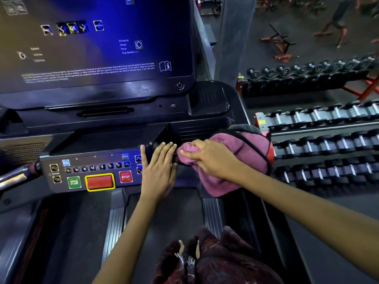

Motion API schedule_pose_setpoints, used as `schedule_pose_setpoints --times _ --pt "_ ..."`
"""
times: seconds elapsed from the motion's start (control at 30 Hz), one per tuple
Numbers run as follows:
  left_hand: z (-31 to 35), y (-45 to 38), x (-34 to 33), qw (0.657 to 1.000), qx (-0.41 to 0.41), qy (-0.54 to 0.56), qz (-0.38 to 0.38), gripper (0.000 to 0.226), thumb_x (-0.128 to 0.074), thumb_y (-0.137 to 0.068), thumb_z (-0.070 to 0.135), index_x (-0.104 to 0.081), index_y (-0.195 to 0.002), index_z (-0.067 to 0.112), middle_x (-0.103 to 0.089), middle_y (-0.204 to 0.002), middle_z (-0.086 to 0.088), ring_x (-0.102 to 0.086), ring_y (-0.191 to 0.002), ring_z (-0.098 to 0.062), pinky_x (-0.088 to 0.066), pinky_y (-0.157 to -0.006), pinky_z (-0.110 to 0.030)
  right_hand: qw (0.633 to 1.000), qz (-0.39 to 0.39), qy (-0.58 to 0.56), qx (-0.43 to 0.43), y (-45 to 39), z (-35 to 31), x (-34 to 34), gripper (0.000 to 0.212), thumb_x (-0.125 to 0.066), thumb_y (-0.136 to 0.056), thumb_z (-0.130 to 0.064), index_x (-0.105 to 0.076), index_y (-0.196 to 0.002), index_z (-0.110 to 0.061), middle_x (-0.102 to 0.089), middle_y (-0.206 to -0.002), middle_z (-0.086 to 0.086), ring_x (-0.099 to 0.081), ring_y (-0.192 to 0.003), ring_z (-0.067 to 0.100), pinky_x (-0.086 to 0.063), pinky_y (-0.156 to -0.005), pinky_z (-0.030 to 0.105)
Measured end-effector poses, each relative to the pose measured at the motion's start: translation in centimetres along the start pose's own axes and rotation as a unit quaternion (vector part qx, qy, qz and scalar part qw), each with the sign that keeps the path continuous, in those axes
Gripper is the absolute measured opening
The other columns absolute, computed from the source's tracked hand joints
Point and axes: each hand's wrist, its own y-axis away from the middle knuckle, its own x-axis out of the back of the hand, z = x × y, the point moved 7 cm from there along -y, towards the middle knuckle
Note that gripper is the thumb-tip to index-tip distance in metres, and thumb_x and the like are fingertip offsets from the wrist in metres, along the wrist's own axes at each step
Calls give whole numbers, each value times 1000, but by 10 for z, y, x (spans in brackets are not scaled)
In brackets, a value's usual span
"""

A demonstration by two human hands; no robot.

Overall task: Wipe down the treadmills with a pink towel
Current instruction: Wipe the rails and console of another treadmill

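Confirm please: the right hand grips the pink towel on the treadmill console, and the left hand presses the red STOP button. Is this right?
Not quite. In the head view, the left hand lies flat beside the red STOP button, not on it. The right hand does grip the pink towel.

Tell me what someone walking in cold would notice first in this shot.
Probably the right hand gripping a bunched pink towel against the treadmill console's right end, with the left hand flat beside it. Then the blue-lit screen at top left, and the dumbbell racks on the right.
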Motion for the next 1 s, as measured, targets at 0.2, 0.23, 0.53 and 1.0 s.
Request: schedule_pose_setpoints --times 0.2,0.23,0.53,1.0 --pt "2 -1 -4 999 19 -26 -37 65 -40 -74 32 -47 -133 6 -54 -131 -5 -38 -125 -19 4 -114 -54 990 1 136 -20 39 23 -3 49 -80 -56 -14 -69 -103 -21 -62 -81 6 -55 -57 23 -46 -49 32" --pt "2 -1 -5 999 18 -28 -41 67 -40 -73 34 -46 -134 5 -54 -131 -6 -38 -126 -19 5 -114 -54 988 4 151 -25 37 20 -2 48 -79 -55 -15 -69 -102 -21 -61 -81 5 -55 -57 22 -45 -50 32" --pt "1 0 -3 998 -5 -23 -60 71 -41 -71 32 -35 -136 2 -52 -134 -10 -38 -125 -22 6 -113 -54 980 92 168 -62 -2 -38 3 55 -28 -77 -20 -63 -118 -27 -64 -104 1 -59 -79 20 -47 -65 32" --pt "-2 -2 -5 998 -24 -22 -56 65 -54 -68 20 -49 -131 5 -56 -130 -8 -40 -124 -21 11 -114 -48 957 143 168 -190 10 -55 -8 48 -65 -68 -31 -66 -115 -24 -65 -107 2 -62 -80 20 -50 -62 33"
